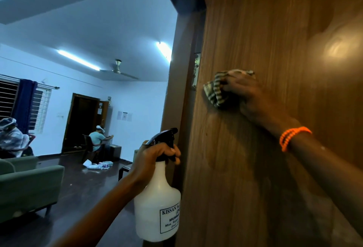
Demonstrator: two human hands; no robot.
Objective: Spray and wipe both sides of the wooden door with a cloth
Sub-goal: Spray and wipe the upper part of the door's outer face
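The brown wooden door (275, 50) fills the right half of the view, swung open with its hinged edge toward the frame. My right hand (243, 93) grips a striped grey cloth (214, 91) and holds it flat against the door face, just right of a metal hinge (196, 71). An orange bead bracelet is on that wrist. My left hand (153, 156) grips the neck of a white spray bottle (157, 203) with a black trigger head, upright beside the door's edge.
The dark door frame (176, 89) stands left of the hinge. Beyond it lies a room with a green sofa (29, 185) at the left, two seated people, items on the dark floor and a ceiling fan.
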